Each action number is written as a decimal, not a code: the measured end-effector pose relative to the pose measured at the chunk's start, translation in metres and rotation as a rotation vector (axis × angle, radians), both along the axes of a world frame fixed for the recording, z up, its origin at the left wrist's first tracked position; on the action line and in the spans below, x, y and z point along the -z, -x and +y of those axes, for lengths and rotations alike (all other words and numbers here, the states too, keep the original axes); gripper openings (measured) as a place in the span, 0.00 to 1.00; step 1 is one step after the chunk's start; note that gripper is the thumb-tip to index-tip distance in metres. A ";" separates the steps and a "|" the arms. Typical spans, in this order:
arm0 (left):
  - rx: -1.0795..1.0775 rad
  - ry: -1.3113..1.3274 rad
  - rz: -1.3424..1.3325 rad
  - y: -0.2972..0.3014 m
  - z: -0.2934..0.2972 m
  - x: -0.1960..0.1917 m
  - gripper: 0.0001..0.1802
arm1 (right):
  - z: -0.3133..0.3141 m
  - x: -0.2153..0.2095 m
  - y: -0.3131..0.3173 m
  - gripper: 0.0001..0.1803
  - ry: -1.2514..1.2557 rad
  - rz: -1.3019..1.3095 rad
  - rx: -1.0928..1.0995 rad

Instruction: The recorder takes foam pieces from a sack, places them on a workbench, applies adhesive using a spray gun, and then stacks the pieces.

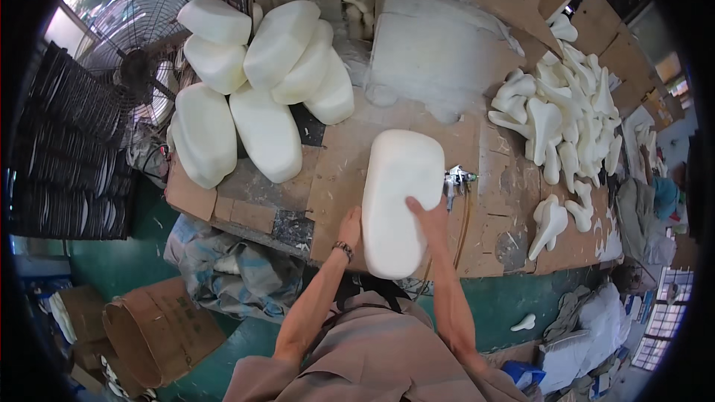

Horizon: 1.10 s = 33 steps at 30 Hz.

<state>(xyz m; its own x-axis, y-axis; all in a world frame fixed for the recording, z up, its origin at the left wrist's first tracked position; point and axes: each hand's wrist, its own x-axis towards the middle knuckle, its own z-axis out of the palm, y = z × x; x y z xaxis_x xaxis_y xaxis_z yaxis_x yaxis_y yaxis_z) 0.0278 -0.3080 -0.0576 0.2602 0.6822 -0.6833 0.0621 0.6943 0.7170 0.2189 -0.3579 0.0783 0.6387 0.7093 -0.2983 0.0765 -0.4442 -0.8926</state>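
A large cream-white moulded foam cushion (401,171), long with rounded corners, is held at the front edge of the cardboard-covered table, its near end close to my body. My left hand (351,228) presses against its left side, the fingers mostly hidden along the edge. On the right side, my right hand (430,220) grips the cushion, thumb lying on top and the other fingers out of sight beneath or beside it. Just beyond my right hand, a metal spray gun (459,176) with a yellowish hose (466,216) rests on the cardboard, partly covered by the cushion.
Several similar foam cushions (266,131) are piled at the table's left. Many small saddle-shaped foam pieces (546,120) heap up on the right. A caged fan (136,68) stands far left; an open cardboard box (160,331) and a crumpled sack (231,264) lie below the table.
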 end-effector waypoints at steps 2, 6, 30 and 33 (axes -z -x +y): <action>-0.012 -0.108 -0.119 -0.002 -0.010 -0.001 0.32 | -0.003 0.018 -0.011 0.48 -0.106 0.031 -0.041; -0.076 -0.078 -0.361 -0.014 -0.029 -0.024 0.36 | -0.014 0.031 -0.021 0.45 -0.149 0.192 -0.042; -0.188 -0.180 0.395 0.227 -0.186 0.088 0.23 | -0.017 0.019 0.013 0.40 -0.100 -0.716 -0.162; -0.267 -0.018 0.596 0.311 -0.245 0.133 0.19 | -0.035 -0.002 0.080 0.36 -0.142 -0.939 -0.240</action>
